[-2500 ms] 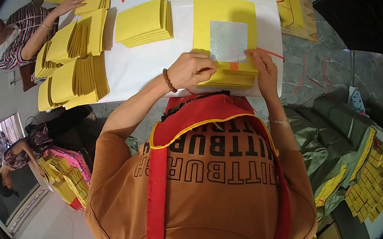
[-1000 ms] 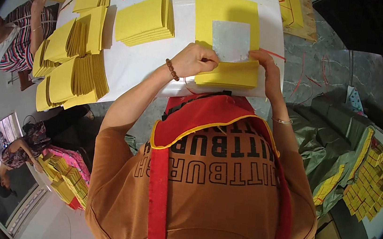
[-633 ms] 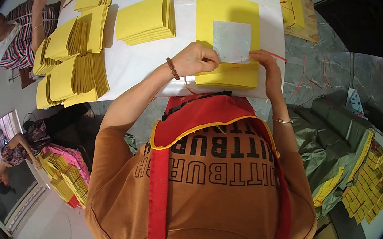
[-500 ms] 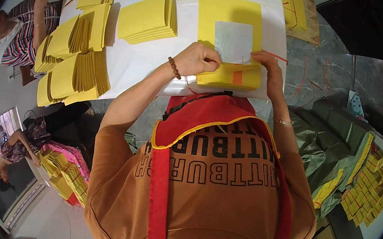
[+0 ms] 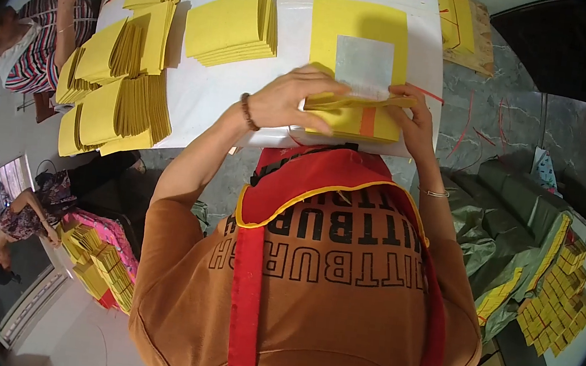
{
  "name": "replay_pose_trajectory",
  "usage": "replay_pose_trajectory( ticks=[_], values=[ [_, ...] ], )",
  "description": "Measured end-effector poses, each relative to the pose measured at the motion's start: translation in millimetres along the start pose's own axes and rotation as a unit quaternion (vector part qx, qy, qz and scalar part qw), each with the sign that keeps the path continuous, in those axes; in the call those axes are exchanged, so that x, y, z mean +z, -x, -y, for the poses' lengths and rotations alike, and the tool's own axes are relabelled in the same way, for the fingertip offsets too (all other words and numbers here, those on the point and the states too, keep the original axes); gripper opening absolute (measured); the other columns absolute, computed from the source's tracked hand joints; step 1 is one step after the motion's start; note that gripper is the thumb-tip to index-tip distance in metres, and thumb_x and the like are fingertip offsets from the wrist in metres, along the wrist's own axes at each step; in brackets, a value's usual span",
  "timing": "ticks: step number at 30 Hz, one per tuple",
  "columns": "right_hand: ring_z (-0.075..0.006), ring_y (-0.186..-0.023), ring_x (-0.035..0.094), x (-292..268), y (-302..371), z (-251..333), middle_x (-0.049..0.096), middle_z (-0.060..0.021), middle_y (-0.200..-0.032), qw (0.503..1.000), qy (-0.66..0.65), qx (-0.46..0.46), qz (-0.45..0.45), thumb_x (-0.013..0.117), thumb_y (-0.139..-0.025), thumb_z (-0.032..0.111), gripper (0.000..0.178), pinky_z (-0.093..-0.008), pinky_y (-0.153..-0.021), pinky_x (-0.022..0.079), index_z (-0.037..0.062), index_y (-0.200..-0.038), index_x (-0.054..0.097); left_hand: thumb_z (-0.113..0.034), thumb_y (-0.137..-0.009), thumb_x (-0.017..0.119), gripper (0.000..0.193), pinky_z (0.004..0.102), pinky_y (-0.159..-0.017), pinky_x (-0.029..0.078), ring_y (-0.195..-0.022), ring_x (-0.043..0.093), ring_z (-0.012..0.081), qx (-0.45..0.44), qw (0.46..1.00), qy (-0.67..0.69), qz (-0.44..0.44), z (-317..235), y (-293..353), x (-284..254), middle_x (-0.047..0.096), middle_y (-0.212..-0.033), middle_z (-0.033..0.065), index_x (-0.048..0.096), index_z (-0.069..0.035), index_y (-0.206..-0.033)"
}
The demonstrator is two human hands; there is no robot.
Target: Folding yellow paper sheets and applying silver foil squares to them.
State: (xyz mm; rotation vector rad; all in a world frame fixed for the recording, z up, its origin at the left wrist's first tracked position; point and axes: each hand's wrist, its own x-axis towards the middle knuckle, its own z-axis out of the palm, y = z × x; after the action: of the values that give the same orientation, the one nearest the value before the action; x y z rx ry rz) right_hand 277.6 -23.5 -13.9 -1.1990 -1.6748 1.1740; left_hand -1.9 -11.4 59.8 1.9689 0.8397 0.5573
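Observation:
In front of me on the white table lies a stack of yellow paper (image 5: 325, 24) with a silver square (image 5: 363, 62) on its top sheet. Its near part is doubled up into a raised fold (image 5: 356, 103). Below the fold a yellow face shows an orange patch (image 5: 368, 122). My left hand (image 5: 284, 99) grips the fold's left end, thumb on the near side and fingers over the far side. At the right end my right hand (image 5: 416, 119) pinches the same fold. How many sheets are in the fold I cannot tell.
A folded yellow bundle (image 5: 224, 27) lies left of the paper, with several more bundles (image 5: 131, 110) at the table's left edge. A co-worker (image 5: 35, 38) handles yellow paper at far left; another person (image 5: 29, 214) is lower left. Tied yellow bundles (image 5: 561, 300) stand at right.
The near flap, flat before, now rises as a fold. My left hand has opened from a fist to a thumb-and-fingers grip on its left end; my right hand has closed on its right end.

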Motion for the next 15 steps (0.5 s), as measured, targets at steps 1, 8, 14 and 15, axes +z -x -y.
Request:
replay_pose_trajectory(
  ticks=[1,8,14,15],
  values=[
    [-0.0231,-0.114,0.045,1,0,1,0.056,-0.0059,-0.114,0.996,-0.069,0.057,-0.016,0.066,-0.075,0.007,0.024,-0.0358,-0.098,0.034,0.0063,-0.099,0.064,-0.013,-0.071,0.069,0.051,0.0364,-0.091,0.040,-0.113,0.046,0.0304,0.028,0.998,-0.054,-0.018,1,5,-3,0.052,-0.123,0.0115,0.056,-0.011,-0.120],
    [-0.0255,-0.117,0.044,-6,-9,10,0.054,-0.0059,-0.119,0.990,0.093,-0.110,-0.002,0.067,-0.075,0.011,0.028,-0.0375,-0.099,0.033,0.0123,-0.103,0.064,0.000,-0.070,0.055,0.045,0.0366,-0.085,0.043,-0.108,0.050,0.0289,0.071,0.921,-0.344,-0.167,34,7,16,0.055,-0.120,0.0084,0.062,-0.015,-0.112],
    [-0.0258,-0.117,0.046,-12,4,48,0.056,-0.0043,-0.119,0.916,0.320,-0.241,0.032,0.068,-0.073,0.020,0.028,-0.0422,-0.098,0.030,0.0153,-0.100,0.064,-0.003,-0.071,0.056,0.040,0.0364,-0.083,0.043,-0.103,0.052,0.0247,0.103,0.921,-0.351,-0.136,7,35,29,0.058,-0.108,0.0069,0.062,-0.014,-0.109],
    [-0.0252,-0.113,0.049,-13,7,42,0.059,-0.0036,-0.114,0.925,0.296,-0.221,0.090,0.067,-0.074,0.022,0.027,-0.0405,-0.097,0.031,0.0151,-0.101,0.064,-0.005,-0.075,0.054,0.033,0.0354,-0.080,0.044,-0.101,0.054,0.0254,0.090,0.935,-0.309,-0.148,8,39,33,0.060,-0.105,0.0080,0.063,-0.013,-0.106]
  ],
)
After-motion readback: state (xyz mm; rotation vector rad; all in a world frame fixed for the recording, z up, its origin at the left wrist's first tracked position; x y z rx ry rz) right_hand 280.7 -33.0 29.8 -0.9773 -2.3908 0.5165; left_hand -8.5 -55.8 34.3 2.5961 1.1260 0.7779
